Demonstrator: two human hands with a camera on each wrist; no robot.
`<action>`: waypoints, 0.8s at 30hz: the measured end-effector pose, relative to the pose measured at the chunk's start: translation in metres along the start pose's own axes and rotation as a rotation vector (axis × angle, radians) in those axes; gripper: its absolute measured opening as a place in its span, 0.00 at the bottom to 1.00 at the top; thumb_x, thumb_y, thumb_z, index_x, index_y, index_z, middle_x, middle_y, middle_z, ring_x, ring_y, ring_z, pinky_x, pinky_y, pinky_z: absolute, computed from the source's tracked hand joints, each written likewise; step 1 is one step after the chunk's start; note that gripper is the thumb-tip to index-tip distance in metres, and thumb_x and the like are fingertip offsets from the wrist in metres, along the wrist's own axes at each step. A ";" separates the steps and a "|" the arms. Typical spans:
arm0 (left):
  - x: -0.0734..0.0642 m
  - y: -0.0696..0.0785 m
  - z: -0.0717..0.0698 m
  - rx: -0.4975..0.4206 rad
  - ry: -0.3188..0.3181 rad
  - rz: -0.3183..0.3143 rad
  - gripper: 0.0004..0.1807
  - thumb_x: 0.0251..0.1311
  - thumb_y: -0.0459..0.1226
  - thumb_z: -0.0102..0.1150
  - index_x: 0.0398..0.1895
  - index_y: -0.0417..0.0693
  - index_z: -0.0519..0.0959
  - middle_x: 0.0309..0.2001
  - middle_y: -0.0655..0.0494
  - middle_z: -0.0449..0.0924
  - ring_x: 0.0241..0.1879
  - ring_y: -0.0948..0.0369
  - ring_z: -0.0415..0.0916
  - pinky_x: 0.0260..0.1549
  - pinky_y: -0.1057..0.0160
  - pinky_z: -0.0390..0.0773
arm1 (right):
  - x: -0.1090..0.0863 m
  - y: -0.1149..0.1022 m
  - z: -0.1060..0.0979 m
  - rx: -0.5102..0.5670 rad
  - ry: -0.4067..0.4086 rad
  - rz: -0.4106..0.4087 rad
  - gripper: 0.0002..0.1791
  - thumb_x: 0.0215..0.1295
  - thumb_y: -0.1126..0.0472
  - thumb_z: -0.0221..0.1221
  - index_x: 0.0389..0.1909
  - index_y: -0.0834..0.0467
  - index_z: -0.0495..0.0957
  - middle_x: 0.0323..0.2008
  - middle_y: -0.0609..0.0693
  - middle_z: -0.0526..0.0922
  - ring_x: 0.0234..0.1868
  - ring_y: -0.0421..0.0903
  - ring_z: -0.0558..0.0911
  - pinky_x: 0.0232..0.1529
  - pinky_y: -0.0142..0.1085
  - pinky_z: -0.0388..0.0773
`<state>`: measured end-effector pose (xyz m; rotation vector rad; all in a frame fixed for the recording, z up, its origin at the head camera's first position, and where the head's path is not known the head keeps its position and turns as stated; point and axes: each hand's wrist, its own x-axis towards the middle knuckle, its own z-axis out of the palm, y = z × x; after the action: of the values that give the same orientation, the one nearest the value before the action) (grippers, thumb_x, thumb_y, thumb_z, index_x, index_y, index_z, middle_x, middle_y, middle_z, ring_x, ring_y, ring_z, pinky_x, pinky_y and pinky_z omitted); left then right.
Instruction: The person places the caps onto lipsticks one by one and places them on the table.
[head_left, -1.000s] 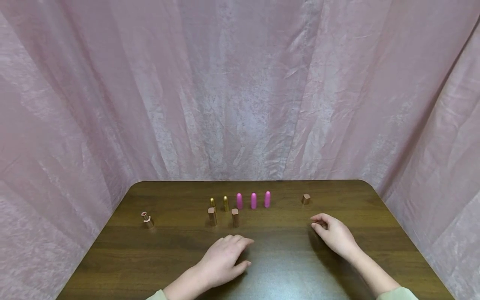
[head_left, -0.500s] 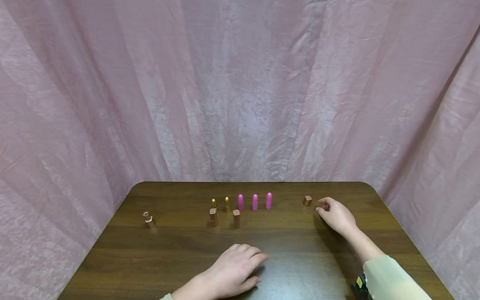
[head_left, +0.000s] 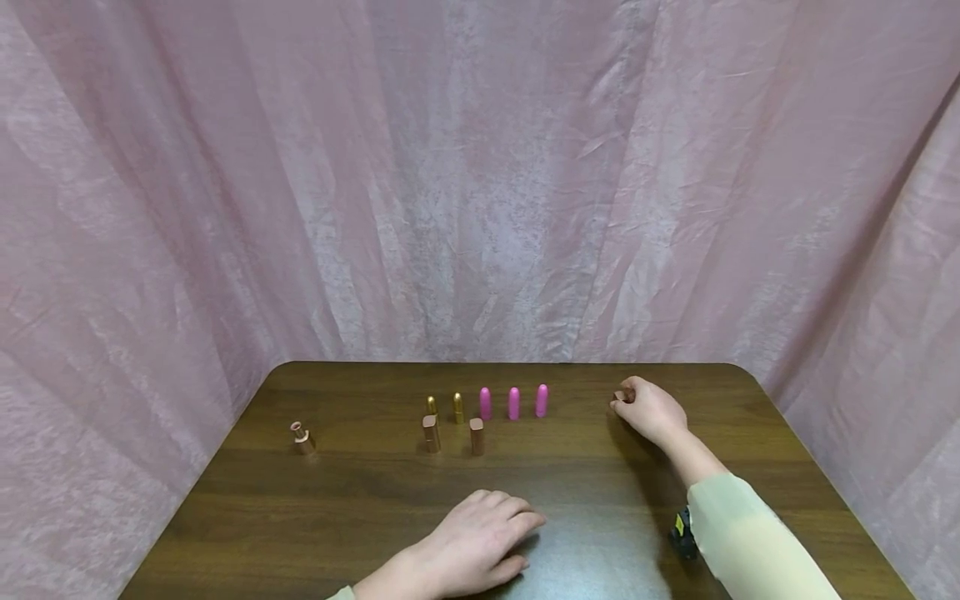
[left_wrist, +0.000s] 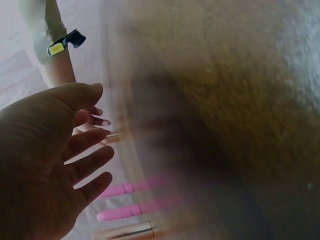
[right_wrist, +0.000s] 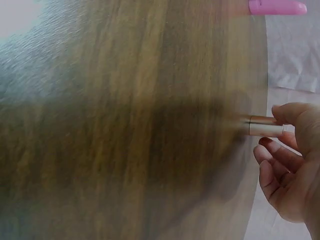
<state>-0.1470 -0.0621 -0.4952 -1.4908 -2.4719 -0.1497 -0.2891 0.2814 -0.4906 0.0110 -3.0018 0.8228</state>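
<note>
At the back right of the table, my right hand (head_left: 651, 412) has thumb and forefinger around a small rose-gold lipstick cap (right_wrist: 266, 127), which stands on the wood. Fingers hide most of the cap in the head view. My left hand (head_left: 480, 542) is low over the front middle, palm down, fingers relaxed and holding nothing. An uncapped rose-gold lipstick tube (head_left: 302, 439) stands at the far left. Ahead of the left hand are two capped rose-gold lipsticks, one left (head_left: 431, 434) and one right (head_left: 477, 437).
Behind these stand two gold bullet-shaped tubes, the left one (head_left: 431, 406) partly hidden and the right one (head_left: 458, 408) in fuller view. Several pink bullet-shaped tubes (head_left: 513, 403) continue the row. The brown wooden table (head_left: 360, 517) ends at a pink curtain (head_left: 480, 183).
My right hand has reached out past the cap's right side, then moved left onto it with thumb and forefinger. The left hand has drifted slightly right and nearer.
</note>
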 end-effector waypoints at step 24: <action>-0.002 -0.004 -0.001 -0.008 -0.002 -0.021 0.28 0.62 0.52 0.68 0.64 0.57 0.78 0.55 0.64 0.79 0.56 0.63 0.76 0.51 0.60 0.75 | 0.010 -0.008 0.002 -0.143 -0.005 0.024 0.16 0.65 0.53 0.62 0.47 0.59 0.81 0.45 0.54 0.85 0.45 0.56 0.83 0.40 0.54 0.78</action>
<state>-0.1492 -0.0658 -0.4944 -1.4691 -2.4922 -0.1629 -0.2988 0.2736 -0.4885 -0.0259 -3.0636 0.6080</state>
